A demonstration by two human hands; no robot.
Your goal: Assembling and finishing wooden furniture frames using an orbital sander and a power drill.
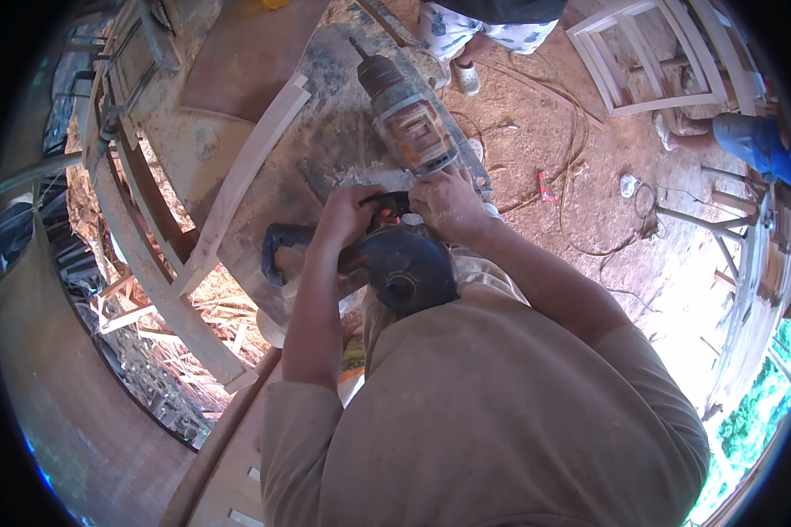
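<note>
A dark power tool [413,268] with a rounded black housing, a looped handle and an orange-red part stands close against my body at the bench. My left hand [350,213] has its fingers curled on a black part at the tool's far side. Opposite it, my right hand [450,206] is closed with its fingertips on the same part; what they pinch is partly hidden. Just beyond my right hand lies a large grey and brown drill-like power tool [416,127], its thin metal tip pointing away to the left. Its near end is beside my right fingers.
Under the tools is a stained workbench [325,83]. A long pale board [237,184] slants across its left side, near a brown panel [250,53]. Cables [580,132] trail over the dirt floor. Wooden frames [650,57] and two other people [492,26] are beyond.
</note>
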